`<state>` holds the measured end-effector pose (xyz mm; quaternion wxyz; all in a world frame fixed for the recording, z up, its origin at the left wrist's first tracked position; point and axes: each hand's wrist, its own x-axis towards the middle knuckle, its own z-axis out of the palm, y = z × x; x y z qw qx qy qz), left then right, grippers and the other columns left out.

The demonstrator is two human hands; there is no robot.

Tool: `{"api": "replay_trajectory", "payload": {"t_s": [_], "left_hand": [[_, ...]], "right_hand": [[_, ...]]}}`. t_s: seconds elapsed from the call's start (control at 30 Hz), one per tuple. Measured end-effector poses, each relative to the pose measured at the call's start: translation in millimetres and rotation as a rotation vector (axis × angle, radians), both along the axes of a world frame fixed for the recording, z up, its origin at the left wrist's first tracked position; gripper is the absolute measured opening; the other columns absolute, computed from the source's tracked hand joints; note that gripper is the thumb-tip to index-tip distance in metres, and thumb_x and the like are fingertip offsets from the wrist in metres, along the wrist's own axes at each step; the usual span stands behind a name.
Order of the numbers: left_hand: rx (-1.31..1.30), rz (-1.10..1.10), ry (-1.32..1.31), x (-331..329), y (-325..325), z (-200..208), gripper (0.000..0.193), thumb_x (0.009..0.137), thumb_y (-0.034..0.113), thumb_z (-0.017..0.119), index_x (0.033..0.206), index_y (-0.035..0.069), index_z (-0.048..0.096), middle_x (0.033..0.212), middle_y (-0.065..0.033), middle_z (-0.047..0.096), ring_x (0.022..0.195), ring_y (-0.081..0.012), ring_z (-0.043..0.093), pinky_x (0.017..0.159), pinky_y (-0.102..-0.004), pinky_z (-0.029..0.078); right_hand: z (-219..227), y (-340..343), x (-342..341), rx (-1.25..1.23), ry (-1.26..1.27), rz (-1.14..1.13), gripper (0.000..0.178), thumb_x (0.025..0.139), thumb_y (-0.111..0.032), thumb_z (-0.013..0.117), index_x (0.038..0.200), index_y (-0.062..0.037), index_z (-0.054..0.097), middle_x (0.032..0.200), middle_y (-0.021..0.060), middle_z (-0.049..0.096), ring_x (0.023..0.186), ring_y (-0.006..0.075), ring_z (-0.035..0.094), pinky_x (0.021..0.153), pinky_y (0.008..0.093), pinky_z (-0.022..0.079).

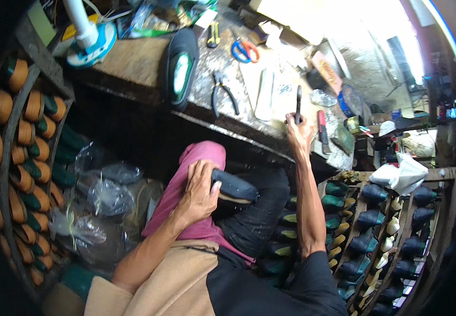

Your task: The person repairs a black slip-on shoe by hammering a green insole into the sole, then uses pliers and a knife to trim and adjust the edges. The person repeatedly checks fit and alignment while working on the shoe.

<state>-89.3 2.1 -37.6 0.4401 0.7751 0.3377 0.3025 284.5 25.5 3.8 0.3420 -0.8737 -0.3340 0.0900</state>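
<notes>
My left hand (198,190) grips one end of a black shoe (235,186) across my lap, its fingers wrapped over the upper. Part of the shoe's pale underside shows along its lower edge. At the bench's front, my right hand (299,134) is closed round a dark, slim tool (298,97) that points away from me; its kind cannot be made out. A red-handled knife (322,128) lies just right of that hand. To its left are a pale flat strip (265,96) and black-handled pliers (222,95).
Another black shoe (179,71) lies on the workbench (136,63), near scissors (245,51) and a yellow-black cutter (214,35). A lamp base (92,45) stands at the back left. Racks of shoes on green lasts (355,245) flank me; clear plastic bags (109,197) sit at left.
</notes>
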Motion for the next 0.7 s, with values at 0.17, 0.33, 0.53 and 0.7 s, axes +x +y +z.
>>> {"api": "replay_trajectory", "payload": {"t_s": [0.17,0.33,0.53,0.7], "left_hand": [[0.008,-0.027,0.020,1.6,-0.4,-2.4,0.041,0.099,0.007,0.069,0.138,0.000,0.061,0.132,-0.0237,0.061,0.128,-0.0466,0.057,0.117,-0.0556,0.043],[0.006,-0.042,0.038,5.1,-6.9,-0.3,0.042,0.099,0.006,0.069,0.139,0.000,0.061,0.133,-0.0234,0.062,0.128,-0.0459,0.057,0.117,-0.0554,0.044],[-0.002,-0.026,0.026,5.8,-10.2,-0.8,0.041,0.098,0.004,0.069,0.138,0.001,0.061,0.134,-0.0240,0.061,0.130,-0.0460,0.056,0.117,-0.0552,0.044],[-0.034,-0.030,0.011,2.9,-7.6,-1.5,0.042,0.097,0.004,0.067,0.139,0.001,0.059,0.135,-0.0256,0.059,0.131,-0.0478,0.054,0.117,-0.0574,0.044]], "right_hand": [[5.4,-93.9,-145.3,0.114,0.505,0.237,0.017,0.111,-0.018,0.076,0.104,-0.0027,0.075,0.082,0.0029,0.074,0.065,0.0075,0.061,0.058,0.0281,0.047],[-0.6,-116.0,-207.1,0.212,1.028,0.167,0.019,0.112,-0.020,0.079,0.107,-0.0032,0.073,0.087,0.0065,0.077,0.055,0.0087,0.057,0.050,0.0249,0.040],[4.7,-115.9,-198.9,0.125,1.138,0.180,0.018,0.113,-0.019,0.077,0.103,-0.0040,0.074,0.084,0.0037,0.075,0.056,0.0080,0.056,0.052,0.0255,0.041],[3.5,-110.6,-203.7,0.086,1.112,0.210,0.019,0.111,-0.021,0.078,0.106,-0.0036,0.074,0.082,0.0039,0.073,0.055,0.0085,0.056,0.050,0.0250,0.039]]}}
